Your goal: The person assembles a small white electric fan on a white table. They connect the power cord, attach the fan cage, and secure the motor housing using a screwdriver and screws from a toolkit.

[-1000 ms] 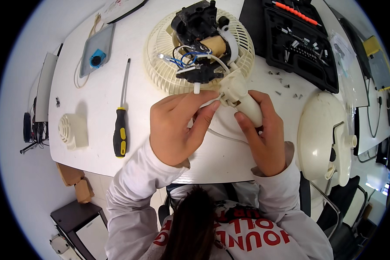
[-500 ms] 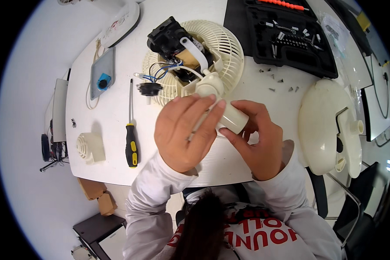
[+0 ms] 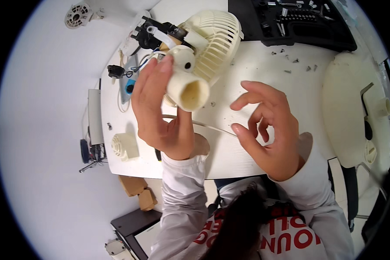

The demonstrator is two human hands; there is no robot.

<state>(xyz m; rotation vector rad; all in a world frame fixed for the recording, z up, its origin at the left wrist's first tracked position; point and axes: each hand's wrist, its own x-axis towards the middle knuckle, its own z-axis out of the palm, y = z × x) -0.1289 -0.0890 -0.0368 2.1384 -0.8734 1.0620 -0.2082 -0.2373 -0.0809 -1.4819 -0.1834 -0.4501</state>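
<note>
Gripping a cream plastic fan body with a hollow round neck, the left hand lifts it above the white table. The fingers wrap the far side of the neck while the thumb side sits against the near side, so the open tube end faces the camera just beyond the palm. Above the neck, the fan's ribbed cream rear grille tilts up and to the right of the hand, and the exposed black motor block with blue and white wires hangs off its upper left.

The right hand is open, fingers curled loosely and holding nothing, hovering over the table to the right of the fan neck and apart from it. A thin white cord runs across the table from under the left hand toward the right hand's fingertips; whether they touch it I cannot tell.

Beyond the fan, at the table's far edge, lies a black tool case of bits, with small loose screws just in front of it. To the far right of the fan rests a cream rounded shell. Left of the left hand, a small ribbed cream cap sits near the table's edge.
</note>
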